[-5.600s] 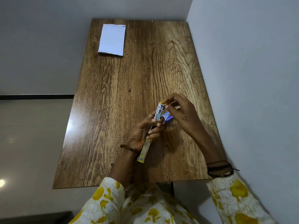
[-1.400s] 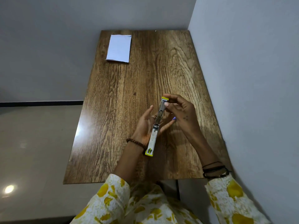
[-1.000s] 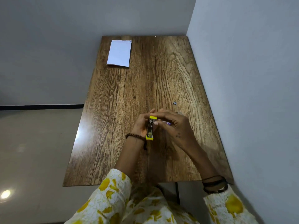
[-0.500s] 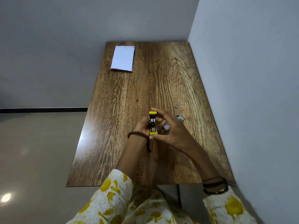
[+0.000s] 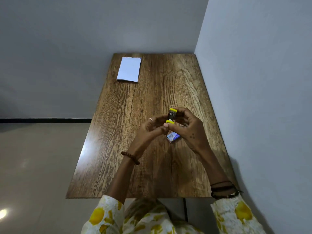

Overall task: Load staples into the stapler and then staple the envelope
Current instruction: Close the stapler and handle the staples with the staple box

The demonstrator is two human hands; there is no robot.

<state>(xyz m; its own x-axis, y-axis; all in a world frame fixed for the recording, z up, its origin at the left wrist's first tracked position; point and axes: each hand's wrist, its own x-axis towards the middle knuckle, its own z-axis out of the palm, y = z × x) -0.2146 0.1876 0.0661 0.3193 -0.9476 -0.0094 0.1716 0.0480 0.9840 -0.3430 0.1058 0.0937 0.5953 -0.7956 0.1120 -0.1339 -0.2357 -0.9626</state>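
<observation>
Both hands, left hand (image 5: pixel 152 128) and right hand (image 5: pixel 189 130), closed around small yellow-tipped metal stapler (image 5: pixel 172 115), mid-frame; loading seemingly finishing. White paper envelope (image 5: pixel 129 69), upper left, unstapled.

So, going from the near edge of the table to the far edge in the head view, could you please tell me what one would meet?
Small blue-and-white staple box lying on the wooden table → yellow-and-metal stapler held in both hands → white paper envelope at the far left corner.
</observation>
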